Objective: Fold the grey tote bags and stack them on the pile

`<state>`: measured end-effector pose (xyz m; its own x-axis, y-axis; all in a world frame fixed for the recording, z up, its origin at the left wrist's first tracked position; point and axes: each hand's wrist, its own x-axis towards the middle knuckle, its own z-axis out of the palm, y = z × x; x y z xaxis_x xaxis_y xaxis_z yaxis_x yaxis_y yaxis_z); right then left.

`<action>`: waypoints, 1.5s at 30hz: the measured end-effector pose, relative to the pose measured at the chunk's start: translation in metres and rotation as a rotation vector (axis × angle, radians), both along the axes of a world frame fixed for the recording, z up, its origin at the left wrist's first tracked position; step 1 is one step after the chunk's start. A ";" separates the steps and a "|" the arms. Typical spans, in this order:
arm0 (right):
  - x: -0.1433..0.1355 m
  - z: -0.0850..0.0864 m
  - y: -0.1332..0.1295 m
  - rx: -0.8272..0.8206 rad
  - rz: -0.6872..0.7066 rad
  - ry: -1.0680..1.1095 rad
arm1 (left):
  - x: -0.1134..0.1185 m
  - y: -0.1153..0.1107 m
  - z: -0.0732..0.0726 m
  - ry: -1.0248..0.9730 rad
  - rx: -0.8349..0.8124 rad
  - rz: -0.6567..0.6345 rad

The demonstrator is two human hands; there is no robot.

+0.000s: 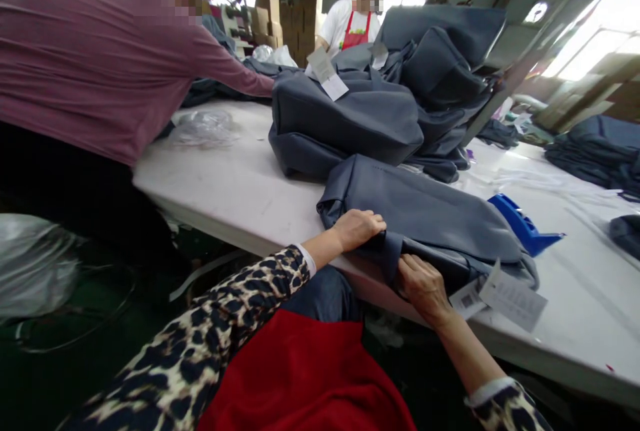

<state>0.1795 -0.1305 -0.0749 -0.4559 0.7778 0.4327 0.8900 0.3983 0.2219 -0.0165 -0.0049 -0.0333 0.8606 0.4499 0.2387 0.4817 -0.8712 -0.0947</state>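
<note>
A dark blue-grey bag (pixel 425 201) lies on its side at the table's near edge, its smooth panel facing up. My left hand (pixel 359 227) is closed on the near edge of the bag, left of a short fabric strap (pixel 391 254). On the other side of that strap, my right hand (pixel 423 284) has its fingers curled round the same edge; the fingertips are partly hidden. White paper tags (pixel 515 299) hang from the bag's right end, beside my right wrist. Just behind the bag sits a blue plastic tool (pixel 525 223), possibly a tape dispenser.
More dark bags (pixel 345 117) are piled behind on the white table (pixel 225 177). Clear plastic (pixel 206 127) lies at the left. A co-worker in a pink top (pixel 100 51) reaches across there; another person in a red apron (pixel 356 29) stands behind. Folded dark bags (pixel 600 151) are stacked right.
</note>
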 end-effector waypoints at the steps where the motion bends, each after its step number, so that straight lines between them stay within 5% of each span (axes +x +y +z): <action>1: 0.000 -0.004 -0.001 -0.002 -0.014 0.004 | -0.003 -0.007 -0.006 0.011 0.019 -0.041; 8: -0.008 -0.025 -0.014 -0.042 -0.141 0.059 | -0.026 -0.044 -0.037 -0.007 -0.020 -0.116; 15: -0.014 -0.020 -0.015 -0.058 -0.184 0.110 | -0.013 -0.046 -0.045 0.034 0.146 0.030; 19: -0.014 0.001 -0.026 -0.077 -0.150 0.129 | -0.010 -0.046 -0.040 0.026 0.156 0.026; 22: -0.001 0.032 -0.059 -0.040 -0.051 0.289 | -0.011 -0.041 -0.013 -0.018 0.163 0.009; 25: 0.023 0.054 -0.109 0.111 -0.041 0.463 | -0.012 -0.033 0.033 -0.073 0.181 0.003; 29: 0.052 0.045 -0.158 0.302 -0.220 0.487 | -0.013 -0.026 0.106 -0.147 0.128 0.021; 32: 0.059 0.035 -0.162 0.345 -0.329 0.370 | -0.016 -0.026 0.156 -0.172 0.017 0.047; 35: 0.057 0.054 -0.146 0.496 -0.376 0.308 | -0.025 -0.030 0.195 -0.189 -0.080 0.044; 40: 0.061 0.127 -0.106 0.615 -0.259 0.302 | -0.047 -0.035 0.227 -0.237 -0.361 -0.060; 45: 0.067 0.171 -0.068 0.504 -0.193 0.268 | -0.077 -0.027 0.227 -0.269 -0.673 -0.149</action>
<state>0.2465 -0.1986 0.0963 -0.1509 0.5049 0.8499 0.9868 0.1277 0.0994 -0.0932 -0.0320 0.1939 0.8744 0.4568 0.1638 0.2853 -0.7569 0.5880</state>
